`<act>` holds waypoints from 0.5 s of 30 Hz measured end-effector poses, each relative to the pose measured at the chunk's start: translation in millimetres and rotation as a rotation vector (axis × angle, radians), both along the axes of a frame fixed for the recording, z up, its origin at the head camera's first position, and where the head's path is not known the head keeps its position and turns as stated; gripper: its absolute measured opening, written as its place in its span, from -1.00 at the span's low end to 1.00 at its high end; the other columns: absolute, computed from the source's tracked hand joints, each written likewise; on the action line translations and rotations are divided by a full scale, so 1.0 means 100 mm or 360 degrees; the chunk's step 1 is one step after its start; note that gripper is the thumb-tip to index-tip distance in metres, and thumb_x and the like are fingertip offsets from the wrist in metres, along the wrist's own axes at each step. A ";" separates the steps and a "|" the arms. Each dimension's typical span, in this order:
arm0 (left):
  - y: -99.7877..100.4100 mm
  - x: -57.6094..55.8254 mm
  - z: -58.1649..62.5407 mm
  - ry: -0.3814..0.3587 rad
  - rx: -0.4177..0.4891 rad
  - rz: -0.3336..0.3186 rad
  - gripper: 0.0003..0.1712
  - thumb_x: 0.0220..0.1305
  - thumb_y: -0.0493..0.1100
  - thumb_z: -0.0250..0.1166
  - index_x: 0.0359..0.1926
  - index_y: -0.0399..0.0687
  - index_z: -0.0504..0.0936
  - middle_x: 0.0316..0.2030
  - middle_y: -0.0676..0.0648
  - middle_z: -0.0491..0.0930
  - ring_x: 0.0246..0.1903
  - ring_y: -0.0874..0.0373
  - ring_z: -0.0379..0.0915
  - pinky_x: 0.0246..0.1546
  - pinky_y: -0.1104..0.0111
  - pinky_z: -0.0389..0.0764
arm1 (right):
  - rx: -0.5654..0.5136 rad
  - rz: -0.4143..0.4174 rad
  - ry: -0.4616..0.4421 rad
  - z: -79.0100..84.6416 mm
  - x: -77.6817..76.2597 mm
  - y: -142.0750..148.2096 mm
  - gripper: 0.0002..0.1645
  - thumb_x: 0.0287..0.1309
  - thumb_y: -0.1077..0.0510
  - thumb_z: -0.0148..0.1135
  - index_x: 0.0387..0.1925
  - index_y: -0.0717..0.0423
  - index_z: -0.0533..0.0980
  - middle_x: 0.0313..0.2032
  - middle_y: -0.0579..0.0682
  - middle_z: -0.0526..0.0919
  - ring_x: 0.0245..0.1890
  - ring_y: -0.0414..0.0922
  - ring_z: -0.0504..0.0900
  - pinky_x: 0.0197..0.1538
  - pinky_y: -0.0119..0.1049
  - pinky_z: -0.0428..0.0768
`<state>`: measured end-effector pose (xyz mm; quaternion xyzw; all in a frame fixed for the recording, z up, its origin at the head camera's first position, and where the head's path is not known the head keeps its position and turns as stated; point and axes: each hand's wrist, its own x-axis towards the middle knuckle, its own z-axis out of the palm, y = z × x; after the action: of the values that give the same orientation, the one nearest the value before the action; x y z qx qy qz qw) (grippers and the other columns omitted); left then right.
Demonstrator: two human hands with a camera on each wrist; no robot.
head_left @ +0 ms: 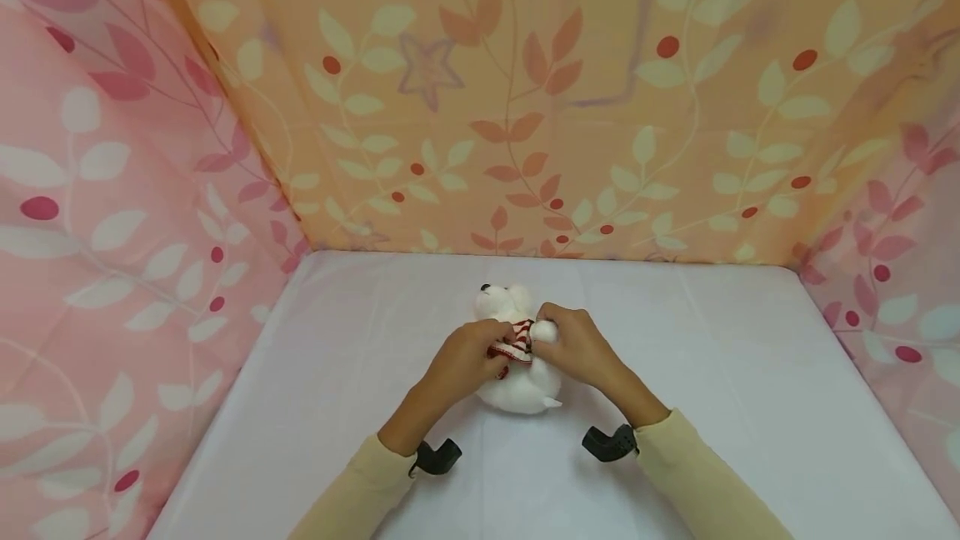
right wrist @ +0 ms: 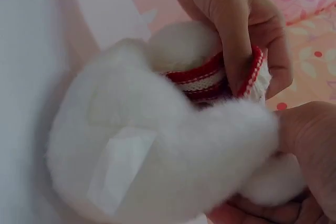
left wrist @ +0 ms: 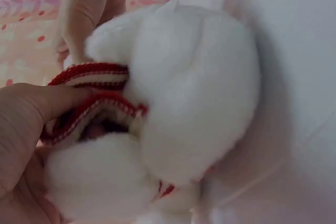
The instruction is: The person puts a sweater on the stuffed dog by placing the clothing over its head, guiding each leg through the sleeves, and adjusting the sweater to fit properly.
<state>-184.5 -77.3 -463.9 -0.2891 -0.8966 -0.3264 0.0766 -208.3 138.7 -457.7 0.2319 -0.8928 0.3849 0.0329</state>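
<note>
A white plush animal (head_left: 517,397) with a dark nose sits on the white-covered table, its head pointing away. It wears a knitted red-and-white striped sweater (head_left: 519,347). My left hand (head_left: 461,361) pinches the sweater's hem between thumb and fingers, lifting the edge off the fur, as the left wrist view shows. On the other side, my right hand (head_left: 581,347) grips one white limb (right wrist: 273,179) of the toy. A white fabric tag (right wrist: 121,166) sticks out from the plush body. The left fingertips are partly hidden behind the sweater.
White cloth (head_left: 360,315) covers the table. An orange leaf-patterned curtain (head_left: 510,148) stands at the back, with pink patterned curtains (head_left: 112,273) at both sides. Black wrist-worn devices (head_left: 438,457) protrude inward below each hand.
</note>
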 end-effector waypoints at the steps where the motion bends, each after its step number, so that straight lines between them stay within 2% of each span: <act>1: -0.01 0.01 0.01 0.0041 -0.0026 -0.0032 -0.77 0.14 -0.34 0.46 -0.32 0.09 0.64 -0.39 0.16 0.61 -0.43 0.31 0.40 -0.39 0.49 0.45 | 0.0004 -0.0008 -0.0017 -0.01 0.00 0.00 -0.79 -0.05 0.27 0.37 -0.38 0.00 0.51 -0.49 -0.11 0.61 -0.53 -0.20 0.50 -0.52 -0.32 0.49; 3: -0.05 0.03 0.02 0.0119 -0.0027 -0.0085 -0.83 0.18 -0.23 0.50 -0.26 0.10 0.68 -0.34 0.20 0.63 -0.38 0.33 0.44 -0.34 0.48 0.48 | 0.0007 -0.0021 -0.0045 -0.02 0.01 -0.01 -0.78 -0.05 0.26 0.36 -0.35 0.01 0.49 -0.50 -0.09 0.60 -0.54 -0.19 0.50 -0.54 -0.32 0.48; 5: -0.10 0.04 0.03 0.0159 0.0070 -0.0099 -0.85 0.25 -0.14 0.47 -0.16 0.08 0.70 -0.30 0.18 0.63 -0.34 0.30 0.47 -0.30 0.42 0.53 | -0.0017 -0.0033 -0.0075 -0.04 0.02 0.01 -0.77 -0.03 0.25 0.35 -0.31 0.00 0.49 -0.47 -0.07 0.62 -0.52 -0.17 0.52 -0.52 -0.31 0.50; 6: -0.13 0.04 0.03 0.0158 0.0146 -0.0075 -0.84 0.30 -0.10 0.44 -0.12 0.06 0.71 -0.27 0.16 0.64 -0.30 0.28 0.50 -0.27 0.38 0.56 | -0.0040 -0.0036 -0.0094 -0.05 0.02 0.02 -0.76 -0.02 0.24 0.36 -0.28 0.00 0.50 -0.44 -0.05 0.64 -0.49 -0.16 0.54 -0.50 -0.30 0.52; 8: -0.21 0.02 0.01 0.0089 0.0353 0.0041 -0.84 0.40 -0.09 0.34 -0.06 0.02 0.70 -0.20 0.10 0.66 -0.23 0.24 0.57 -0.19 0.30 0.63 | -0.0088 -0.0038 -0.0149 -0.06 0.02 0.06 -0.75 0.03 0.22 0.37 -0.22 -0.01 0.52 -0.36 -0.02 0.67 -0.44 -0.12 0.57 -0.44 -0.27 0.56; 10: -0.30 -0.01 -0.02 -0.0039 0.0505 0.0179 -0.83 0.47 -0.08 0.27 -0.04 0.00 0.70 -0.19 0.05 0.67 -0.21 0.21 0.60 -0.15 0.24 0.65 | -0.0132 -0.0044 -0.0222 -0.06 0.01 0.11 -0.73 0.08 0.18 0.40 -0.17 -0.02 0.55 -0.26 0.00 0.69 -0.37 -0.11 0.61 -0.36 -0.25 0.60; 12: -0.36 -0.05 -0.08 -0.0217 0.0562 0.0265 -0.82 0.49 -0.10 0.23 -0.02 -0.01 0.69 -0.15 0.01 0.69 -0.17 0.18 0.63 -0.11 0.23 0.65 | -0.0163 -0.0049 -0.0311 -0.06 -0.01 0.16 -0.71 0.12 0.14 0.41 -0.11 -0.02 0.56 -0.18 0.02 0.69 -0.31 -0.09 0.65 -0.31 -0.24 0.63; 13: -0.39 -0.07 -0.11 -0.0317 0.0561 0.0266 -0.81 0.49 -0.14 0.23 0.00 -0.04 0.68 -0.13 -0.02 0.70 -0.15 0.15 0.64 -0.09 0.23 0.65 | -0.0169 -0.0045 -0.0350 -0.06 -0.01 0.19 -0.70 0.14 0.13 0.41 -0.09 -0.01 0.56 -0.14 0.03 0.68 -0.28 -0.09 0.66 -0.28 -0.24 0.64; 15: -0.42 -0.09 -0.18 -0.0532 0.0554 0.0200 -0.75 0.46 -0.21 0.23 0.08 -0.10 0.65 -0.06 -0.09 0.69 -0.09 0.08 0.63 -0.09 0.26 0.63 | -0.0196 -0.0028 -0.0427 -0.06 -0.02 0.24 -0.67 0.17 0.10 0.43 -0.04 0.01 0.57 -0.08 0.06 0.68 -0.23 -0.08 0.69 -0.24 -0.23 0.65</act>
<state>-193.8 -119.5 -481.9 -0.1573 -0.8434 -0.5138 -0.0041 -210.5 162.8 -463.6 0.1680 -0.8658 0.4662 -0.0691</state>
